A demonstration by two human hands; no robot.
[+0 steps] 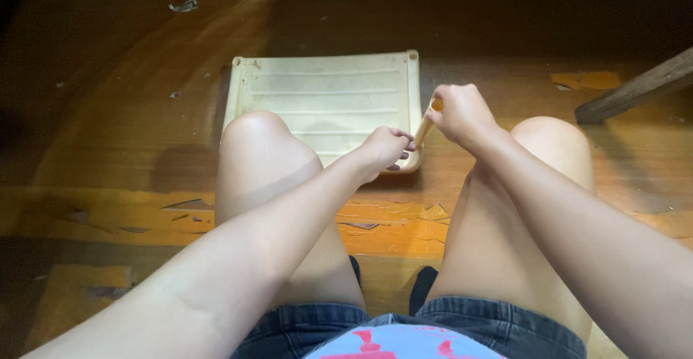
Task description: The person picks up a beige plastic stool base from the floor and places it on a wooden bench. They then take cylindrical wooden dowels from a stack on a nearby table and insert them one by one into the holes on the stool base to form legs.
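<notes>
**Two hands at the corner of a cream plastic panel**

The left hand (385,151) is closed loosely, its fingers curled down on the near right corner of the cream plastic panel (325,103), and it seems to press or pinch that corner; I cannot tell whether the fingers go under the edge. The panel lies flat on the wooden floor (123,135), in front of the person's knees, and the left knee (260,139) covers its near left part. It has raised ribs across it and a small rim around.

Just to the right, a short cream tube or peg (426,124) stands tilted at the panel's right edge. The right hand (460,114) is closed around the upper part of it, gripping it firmly from above, with the open orange-looking end showing near the thumb.

To do this step well, in my judgement, the left hand should keep the corner steady so the panel does not slide on the floor, while the right hand keeps the tube in line with the edge and does not bend it sideways.

Further right, the right knee (552,139) is raised, and a dark wooden bar (635,88) lies slanted on the floor, well apart from the hands. Orange paint on the floor is flaking in patches.
</notes>
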